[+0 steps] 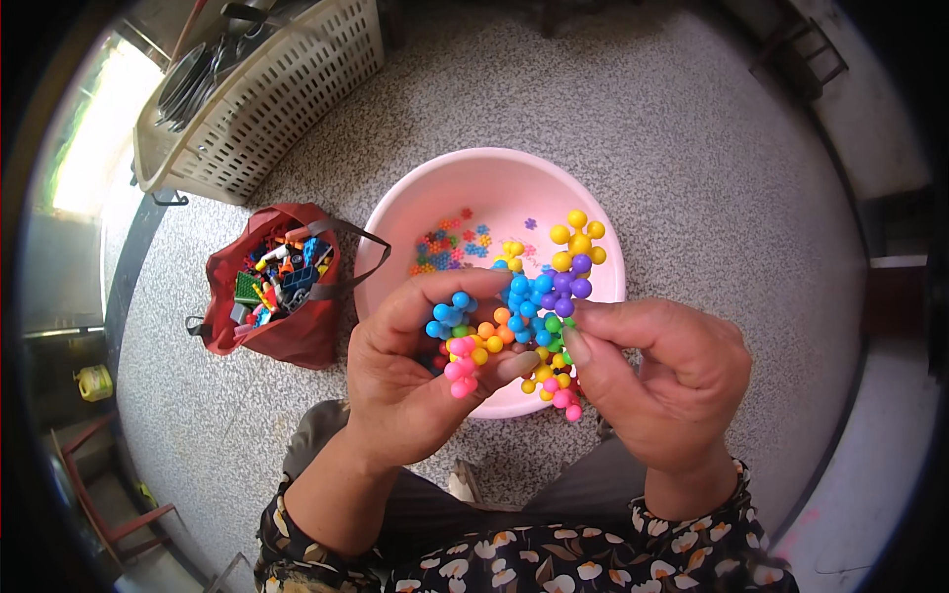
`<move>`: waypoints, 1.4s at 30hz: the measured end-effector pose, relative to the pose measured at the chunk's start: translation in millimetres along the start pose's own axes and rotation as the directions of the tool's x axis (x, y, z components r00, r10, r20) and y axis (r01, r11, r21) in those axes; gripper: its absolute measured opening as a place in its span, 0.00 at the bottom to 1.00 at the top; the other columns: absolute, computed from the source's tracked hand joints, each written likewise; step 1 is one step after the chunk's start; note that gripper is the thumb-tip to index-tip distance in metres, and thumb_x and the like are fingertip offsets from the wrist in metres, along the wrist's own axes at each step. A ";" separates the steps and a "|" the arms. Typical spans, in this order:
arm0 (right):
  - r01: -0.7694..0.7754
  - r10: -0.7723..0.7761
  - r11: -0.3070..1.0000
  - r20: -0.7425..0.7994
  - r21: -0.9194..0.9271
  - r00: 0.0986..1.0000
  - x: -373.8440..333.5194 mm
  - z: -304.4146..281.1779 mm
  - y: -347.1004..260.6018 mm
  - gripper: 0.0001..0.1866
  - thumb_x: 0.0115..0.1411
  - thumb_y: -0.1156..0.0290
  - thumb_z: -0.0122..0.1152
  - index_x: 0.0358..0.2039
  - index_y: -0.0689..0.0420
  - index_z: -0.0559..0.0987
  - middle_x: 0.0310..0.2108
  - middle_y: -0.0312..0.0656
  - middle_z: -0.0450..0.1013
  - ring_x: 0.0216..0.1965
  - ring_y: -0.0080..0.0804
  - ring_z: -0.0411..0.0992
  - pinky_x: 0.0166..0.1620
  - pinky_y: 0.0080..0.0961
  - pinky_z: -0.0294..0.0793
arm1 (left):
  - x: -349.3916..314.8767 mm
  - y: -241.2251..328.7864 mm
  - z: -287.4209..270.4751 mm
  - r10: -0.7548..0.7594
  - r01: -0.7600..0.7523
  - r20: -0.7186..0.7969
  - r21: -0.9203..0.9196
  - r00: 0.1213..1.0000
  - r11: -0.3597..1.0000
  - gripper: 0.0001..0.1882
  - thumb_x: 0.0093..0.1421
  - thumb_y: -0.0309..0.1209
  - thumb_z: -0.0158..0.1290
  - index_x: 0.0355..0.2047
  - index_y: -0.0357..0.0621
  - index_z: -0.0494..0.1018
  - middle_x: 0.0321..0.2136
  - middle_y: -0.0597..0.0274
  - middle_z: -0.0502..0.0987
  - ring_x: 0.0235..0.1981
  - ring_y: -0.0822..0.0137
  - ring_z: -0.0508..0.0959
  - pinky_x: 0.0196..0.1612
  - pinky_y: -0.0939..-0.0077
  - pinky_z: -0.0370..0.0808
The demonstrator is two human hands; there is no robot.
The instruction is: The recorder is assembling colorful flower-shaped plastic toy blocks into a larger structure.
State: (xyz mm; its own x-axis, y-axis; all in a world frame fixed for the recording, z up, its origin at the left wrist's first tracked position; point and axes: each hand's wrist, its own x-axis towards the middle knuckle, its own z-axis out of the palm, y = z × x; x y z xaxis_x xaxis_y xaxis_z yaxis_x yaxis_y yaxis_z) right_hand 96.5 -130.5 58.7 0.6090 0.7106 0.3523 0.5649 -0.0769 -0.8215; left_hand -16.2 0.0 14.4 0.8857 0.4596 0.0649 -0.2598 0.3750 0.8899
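Both my hands hold one cluster of snapped-together knobby plastic pieces (534,311) in blue, yellow, purple, orange, pink and green, above the near rim of a pink basin (395,222). My left hand (415,371) grips the cluster's left side, thumb over the orange and pink pieces. My right hand (657,371) pinches its right side near the purple and green pieces. Yellow pieces stick up at the top of the cluster. Several small loose pieces (450,247) lie on the basin's floor.
A dark red bag (287,336) full of mixed toy bricks sits open on the speckled floor left of the basin. A beige slatted basket (267,99) holding dishes stands at the back left. My knees and flowered sleeves fill the lower edge.
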 end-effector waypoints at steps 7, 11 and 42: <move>-0.015 0.014 1.000 -0.033 -0.015 0.999 -2.3 5.9 -0.5 0.06 0.44 0.81 0.62 0.26 0.62 0.76 0.21 0.44 0.74 0.22 0.30 0.75 0.26 0.21 0.74 | 1.5 -4.7 2.7 0.066 -0.063 -0.028 0.075 0.997 0.995 0.21 0.47 0.16 0.56 0.43 0.34 0.65 0.36 0.59 0.73 0.37 0.74 0.74 0.41 0.80 0.73; -0.039 0.038 0.998 0.013 0.054 0.999 0.5 7.6 6.4 0.07 0.47 0.80 0.61 0.29 0.63 0.75 0.23 0.43 0.74 0.25 0.28 0.75 0.30 0.21 0.73 | 5.1 -4.3 1.0 0.007 -0.007 -0.058 -0.010 0.998 1.000 0.21 0.47 0.16 0.56 0.42 0.35 0.66 0.35 0.61 0.73 0.37 0.75 0.74 0.41 0.81 0.72; -0.326 0.522 0.814 0.360 -0.480 0.773 -11.3 326.1 362.2 0.25 0.46 0.70 0.58 0.47 0.57 0.67 0.52 0.52 0.58 0.51 0.49 0.59 0.52 0.36 0.61 | -49.6 56.4 -108.6 -0.027 -0.128 -0.626 -0.201 0.780 0.971 0.22 0.55 0.35 0.46 0.48 0.36 0.58 0.40 0.56 0.67 0.38 0.64 0.68 0.53 0.41 0.53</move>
State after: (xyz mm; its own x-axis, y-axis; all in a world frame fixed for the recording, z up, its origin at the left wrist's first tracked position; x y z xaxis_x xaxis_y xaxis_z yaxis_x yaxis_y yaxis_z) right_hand 112.7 61.7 -388.9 0.5657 0.7610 -0.3175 0.5284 -0.6301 -0.5690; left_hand -116.6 85.7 12.3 0.4569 0.8519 -0.2560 -0.4426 0.4673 0.7653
